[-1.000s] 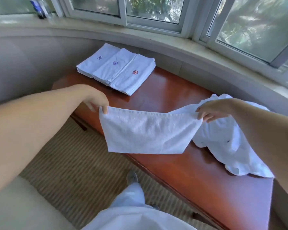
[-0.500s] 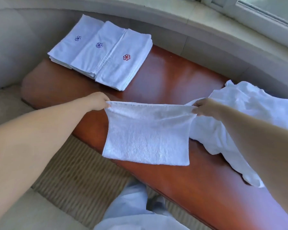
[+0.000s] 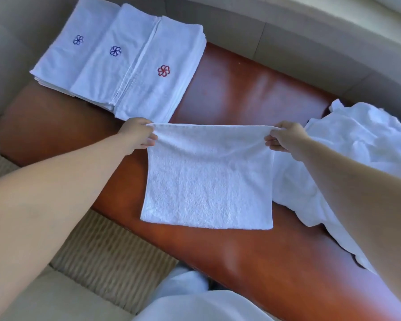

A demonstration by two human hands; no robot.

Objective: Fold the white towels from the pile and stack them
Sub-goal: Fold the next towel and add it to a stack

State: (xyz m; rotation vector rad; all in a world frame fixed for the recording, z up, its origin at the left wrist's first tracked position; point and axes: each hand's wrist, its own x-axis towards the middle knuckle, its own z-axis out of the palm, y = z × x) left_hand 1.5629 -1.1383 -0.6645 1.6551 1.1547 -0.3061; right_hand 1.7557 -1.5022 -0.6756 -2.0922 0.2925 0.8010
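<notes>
A small white towel (image 3: 207,181) is stretched between my hands over the reddish-brown table (image 3: 252,93). My left hand (image 3: 138,134) pinches its upper left corner and my right hand (image 3: 285,136) pinches its upper right corner. Its lower edge lies near the table's front edge. A crumpled pile of white towels (image 3: 357,163) lies on the right of the table, partly under my right forearm. At the far left lie folded white towels (image 3: 125,63) in overlapping stacks, two with blue flower marks and one with a red mark.
A pale curved wall and ledge (image 3: 287,31) run behind the table. Striped beige carpet (image 3: 107,253) and a cream cushion (image 3: 44,297) lie below left. My white-clad legs (image 3: 195,297) show at the bottom.
The towel has come down toward the table and now hangs squarer and flatter. The view has tilted down and closer, so the windows are out of sight.
</notes>
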